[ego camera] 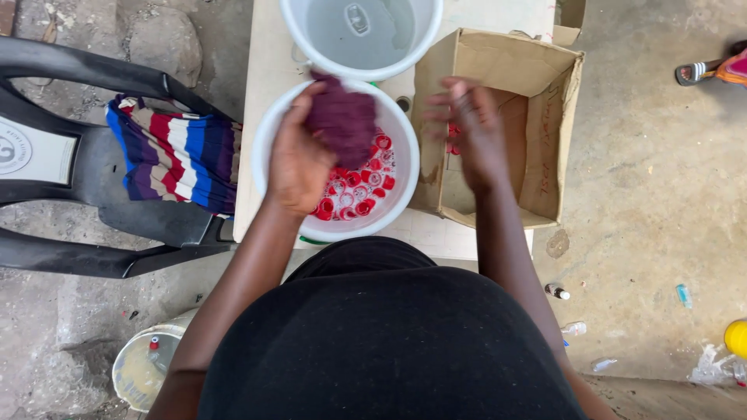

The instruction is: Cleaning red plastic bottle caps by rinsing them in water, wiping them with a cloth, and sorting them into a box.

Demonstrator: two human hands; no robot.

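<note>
My left hand (299, 159) grips a dark purple cloth (344, 120) above a white bucket (268, 132) that holds several red bottle caps (362, 190). My right hand (471, 132) is blurred, fingers apart, hovering over an open cardboard box (545, 93) to the right of the bucket. A few red caps (452, 140) show inside the box beside that hand. Whether the right hand holds a cap cannot be made out. A second white bucket (362, 35) with clear water stands behind the first.
Both buckets and the box stand on a pale table (261, 85). A black plastic chair (85, 163) with a striped cloth (175, 152) sits left. A dirty bucket (140, 369) is on the ground lower left. Small bottles (557, 292) and litter lie right.
</note>
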